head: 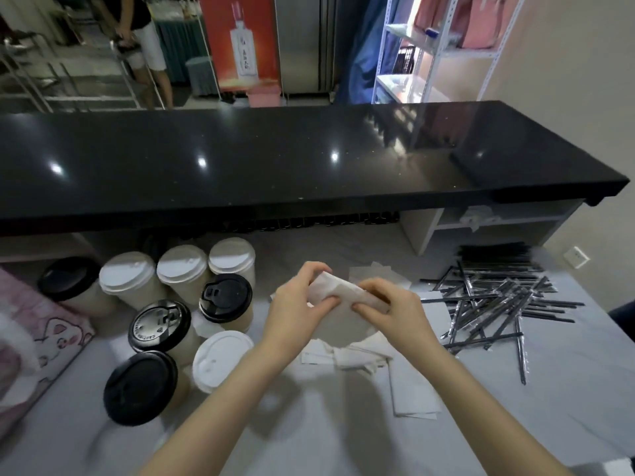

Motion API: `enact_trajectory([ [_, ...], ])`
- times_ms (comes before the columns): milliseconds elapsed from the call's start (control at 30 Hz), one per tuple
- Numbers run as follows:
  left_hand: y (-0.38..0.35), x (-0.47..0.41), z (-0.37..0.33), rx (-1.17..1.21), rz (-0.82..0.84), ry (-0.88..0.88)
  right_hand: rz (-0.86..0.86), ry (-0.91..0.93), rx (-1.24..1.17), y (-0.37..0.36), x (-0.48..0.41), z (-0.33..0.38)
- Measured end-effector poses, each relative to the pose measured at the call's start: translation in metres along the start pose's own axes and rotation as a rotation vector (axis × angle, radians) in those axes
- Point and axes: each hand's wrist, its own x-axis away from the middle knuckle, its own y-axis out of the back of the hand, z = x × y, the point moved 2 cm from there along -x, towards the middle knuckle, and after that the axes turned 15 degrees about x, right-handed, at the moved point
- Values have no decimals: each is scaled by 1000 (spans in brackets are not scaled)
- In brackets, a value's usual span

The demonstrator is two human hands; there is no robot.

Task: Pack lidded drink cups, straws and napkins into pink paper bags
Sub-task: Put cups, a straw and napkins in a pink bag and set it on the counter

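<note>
Table: a grey work surface (309, 438) fills the foreground; both bare forearms reach in over it from the bottom edge.
Nearest cup: a black-lidded paper cup (141, 386) stands upright at near left.
Flat napkins: a small stack of white napkins (415, 389) lies flat on the table, right of the forearms.
White-lidded cup: a white-lidded cup (221, 359) stands just right of the nearest cup, beside the left forearm.
Loose napkins: a rumpled pile of napkins (343, 359) lies on the table below the hands.
Pink bag: a pink paper bag (44, 334) with a cartoon print lies at the left edge, partly cut off.
Left hand: the left hand (297, 305) has its fingers curled over one end of a napkin, thumb underneath, pinching it.
Right hand: the right hand (395, 312) pinches the other end between fingertips and thumb.
Held napkin: a white folded napkin (338, 290) is held between the two hands, lifted above the loose pile.
Other cups: six more lidded cups (182, 266) stand clustered left of the hands, three with black lids and three with white.
Straws: black wrapped straws (498, 304) lie scattered at right, with a tidier bundle behind them.
Counter: a glossy black counter (309, 159) runs across behind the table.
Background: a white metal shelf rack (443, 53) stands at far right, a red poster (240, 42) in the middle, and a person's legs (151, 53) at far left.
</note>
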Motion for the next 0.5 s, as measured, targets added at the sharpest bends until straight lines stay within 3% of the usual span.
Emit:
enact_trajectory([
  [267,142,44,-54,-63,-313,-183,-6,282,-65,-12,-21,138],
  [500,318,123,-71,-434,-693,-220,68,518,-128,-80,-32,294],
])
